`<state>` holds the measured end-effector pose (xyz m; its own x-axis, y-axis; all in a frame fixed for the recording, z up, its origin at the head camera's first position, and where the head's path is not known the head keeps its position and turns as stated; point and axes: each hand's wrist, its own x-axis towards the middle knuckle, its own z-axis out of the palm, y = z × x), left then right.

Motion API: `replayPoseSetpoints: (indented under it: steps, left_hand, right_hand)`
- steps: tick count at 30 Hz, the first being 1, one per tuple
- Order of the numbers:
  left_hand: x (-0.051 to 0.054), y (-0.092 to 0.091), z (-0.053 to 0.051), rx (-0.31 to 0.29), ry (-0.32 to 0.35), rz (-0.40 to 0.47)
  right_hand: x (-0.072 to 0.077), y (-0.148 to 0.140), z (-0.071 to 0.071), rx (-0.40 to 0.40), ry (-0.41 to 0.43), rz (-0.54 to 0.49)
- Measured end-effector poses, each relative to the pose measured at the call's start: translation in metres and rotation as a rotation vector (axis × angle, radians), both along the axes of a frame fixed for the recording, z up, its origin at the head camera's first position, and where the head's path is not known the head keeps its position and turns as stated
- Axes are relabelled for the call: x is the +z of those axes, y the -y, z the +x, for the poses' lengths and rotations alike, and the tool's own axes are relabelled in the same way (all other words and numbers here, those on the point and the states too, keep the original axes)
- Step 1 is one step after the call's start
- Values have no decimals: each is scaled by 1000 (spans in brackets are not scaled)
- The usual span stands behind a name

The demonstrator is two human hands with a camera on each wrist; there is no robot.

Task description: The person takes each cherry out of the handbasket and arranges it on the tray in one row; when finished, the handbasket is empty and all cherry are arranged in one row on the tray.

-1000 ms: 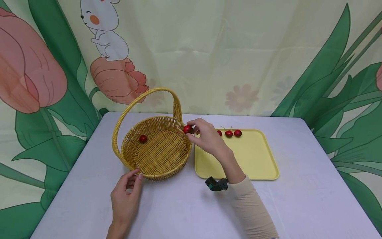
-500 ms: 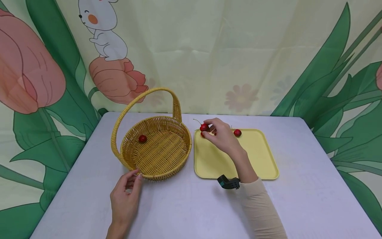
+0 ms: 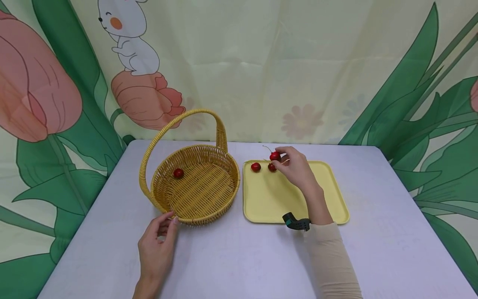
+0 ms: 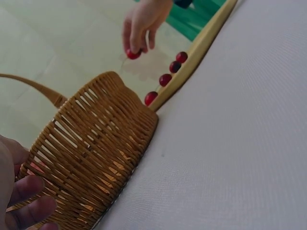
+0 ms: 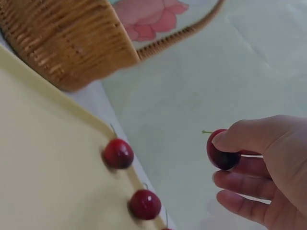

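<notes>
My right hand (image 3: pixel 298 170) pinches a dark red cherry (image 3: pixel 274 156) with a thin stem between thumb and fingertips, above the back of the yellow tray (image 3: pixel 291 199). On the tray, a cherry (image 3: pixel 255 167) lies at the back left and another cherry (image 3: pixel 271 167) just below the held one. The left wrist view shows several cherries (image 4: pixel 165 79) in a row there; my hand hides some in the head view. My left hand (image 3: pixel 157 245) grips the near rim of the wicker basket (image 3: pixel 198 219) between thumb and fingers. One cherry (image 3: pixel 178 173) lies inside the basket, toward its left.
The basket's tall arched handle (image 3: pixel 153 149) rises over its back left side. Basket and tray stand side by side on a white-covered table (image 3: pixel 239 261), with a narrow gap between them. A printed curtain (image 3: pixel 254 83) hangs behind the table.
My right hand has moved right with its cherry, from the basket's right rim to above the tray, uncovering the tray's left cherries. The left hand stays on the basket rim.
</notes>
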<state>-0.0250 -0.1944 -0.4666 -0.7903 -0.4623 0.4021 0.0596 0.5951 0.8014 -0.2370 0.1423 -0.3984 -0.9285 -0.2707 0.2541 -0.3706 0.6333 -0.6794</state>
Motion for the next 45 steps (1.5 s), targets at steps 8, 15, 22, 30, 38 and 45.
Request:
replayPoseSetpoints:
  steps: [8, 15, 22, 30, 38, 45]
  left_hand:
    - [1, 0, 0, -6, -7, 0]
    - [0, 0, 0, -6, -10, 2]
    - [0, -1, 0, 9, 8, 5]
    - [2, -1, 1, 12, 28, 11]
    - [2, -1, 1, 11, 29, 0]
    - [3, -1, 1, 9, 27, 0]
  right_hand:
    - [-10, -26, -10, -95, 91, 6]
    - [-19, -45, -15, -160, 118, 26]
    - [-27, -62, -20, -209, 152, 27]
    - [-39, -78, -21, -238, 192, 11]
    - [-46, -83, -23, -280, 241, 74]
    - [-53, -85, -26, -287, 275, 106]
